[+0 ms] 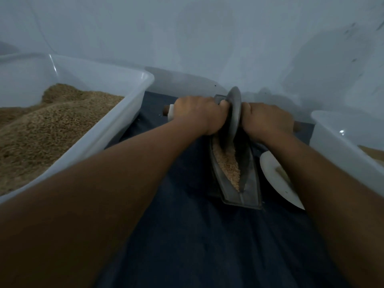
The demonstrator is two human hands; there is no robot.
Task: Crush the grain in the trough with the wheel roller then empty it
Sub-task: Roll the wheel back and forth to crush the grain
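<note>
Left hand (199, 114) and right hand (268, 121) each grasp an axle handle of the wheel roller (233, 113), its disc standing in the far end of the grain (228, 165)-filled trough (251, 190) on the dark-clothed desk (197, 235).

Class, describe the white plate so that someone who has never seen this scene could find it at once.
Start at the dark cloth spread between two white tubs. On it lies the metal trough holding grain; the white plate sits just right of it, partly under the right forearm. It is the only flat round thing there, far shallower than the tubs.
</note>
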